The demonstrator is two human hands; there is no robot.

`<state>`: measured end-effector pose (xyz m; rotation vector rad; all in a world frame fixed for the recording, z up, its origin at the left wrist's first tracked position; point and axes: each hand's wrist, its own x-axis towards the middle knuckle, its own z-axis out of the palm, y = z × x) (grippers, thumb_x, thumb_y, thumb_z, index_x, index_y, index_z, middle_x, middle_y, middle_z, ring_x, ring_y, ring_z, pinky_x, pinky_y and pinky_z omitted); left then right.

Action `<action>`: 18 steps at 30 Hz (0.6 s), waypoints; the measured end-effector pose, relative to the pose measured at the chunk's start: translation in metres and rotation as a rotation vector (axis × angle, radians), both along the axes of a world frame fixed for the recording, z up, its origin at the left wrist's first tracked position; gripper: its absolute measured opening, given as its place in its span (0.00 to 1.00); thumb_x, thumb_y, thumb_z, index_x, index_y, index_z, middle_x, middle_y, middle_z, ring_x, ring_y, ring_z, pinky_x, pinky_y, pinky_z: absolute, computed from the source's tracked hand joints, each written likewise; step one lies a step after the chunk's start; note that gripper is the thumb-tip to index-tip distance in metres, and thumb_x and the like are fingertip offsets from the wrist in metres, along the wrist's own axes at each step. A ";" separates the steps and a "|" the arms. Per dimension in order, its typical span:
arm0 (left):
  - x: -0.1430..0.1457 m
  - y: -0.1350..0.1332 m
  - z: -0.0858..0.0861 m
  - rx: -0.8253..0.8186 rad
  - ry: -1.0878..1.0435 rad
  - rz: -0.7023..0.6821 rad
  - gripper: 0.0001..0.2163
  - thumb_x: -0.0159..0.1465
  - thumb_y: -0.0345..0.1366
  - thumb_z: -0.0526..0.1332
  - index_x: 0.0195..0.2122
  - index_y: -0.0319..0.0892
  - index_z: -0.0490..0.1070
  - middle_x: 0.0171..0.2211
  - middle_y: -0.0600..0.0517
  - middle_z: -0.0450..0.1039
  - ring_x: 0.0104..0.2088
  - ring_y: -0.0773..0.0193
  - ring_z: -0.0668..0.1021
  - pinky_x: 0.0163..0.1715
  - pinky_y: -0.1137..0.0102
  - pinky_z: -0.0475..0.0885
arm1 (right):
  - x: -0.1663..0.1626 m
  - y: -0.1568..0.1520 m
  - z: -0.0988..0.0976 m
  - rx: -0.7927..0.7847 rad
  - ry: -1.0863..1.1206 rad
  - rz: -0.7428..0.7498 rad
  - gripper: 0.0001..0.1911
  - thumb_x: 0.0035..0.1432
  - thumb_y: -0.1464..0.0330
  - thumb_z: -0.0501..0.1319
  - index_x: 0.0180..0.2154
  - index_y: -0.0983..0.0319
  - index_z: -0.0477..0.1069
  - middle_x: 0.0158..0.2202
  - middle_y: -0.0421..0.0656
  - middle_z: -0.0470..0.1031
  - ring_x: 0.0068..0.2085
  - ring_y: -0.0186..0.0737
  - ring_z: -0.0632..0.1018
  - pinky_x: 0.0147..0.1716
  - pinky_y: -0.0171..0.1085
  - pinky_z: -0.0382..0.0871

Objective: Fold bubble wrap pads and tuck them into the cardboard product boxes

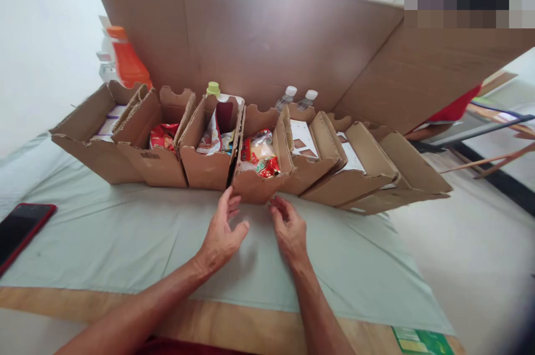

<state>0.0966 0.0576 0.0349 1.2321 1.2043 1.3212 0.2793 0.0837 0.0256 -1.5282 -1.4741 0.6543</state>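
A row of several open cardboard boxes runs across a pale green cloth [125, 238]. My left hand [222, 232] and my right hand [288, 229] hover open just in front of the middle box [257, 182], which holds red and yellow snack packets [261, 155]. Both hands hold nothing; the fingertips are close to the box's front wall. To its left, one box [207, 168] holds a pouch and a bottle with a green cap [213, 88].
A tall cardboard sheet [259, 32] stands behind the boxes. An orange bottle [127, 59] is at the back left, two clear bottles [296, 98] behind the middle. A red-cased phone [20, 229] lies at the left edge. A green card [422, 341] lies at the table's front right.
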 end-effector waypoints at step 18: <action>-0.004 -0.015 -0.004 -0.038 0.140 -0.245 0.30 0.60 0.34 0.62 0.65 0.43 0.64 0.62 0.39 0.69 0.59 0.49 0.75 0.59 0.52 0.70 | 0.014 0.009 0.107 0.403 -0.205 -0.097 0.21 0.67 0.64 0.60 0.59 0.59 0.70 0.34 0.40 0.80 0.31 0.37 0.79 0.37 0.40 0.79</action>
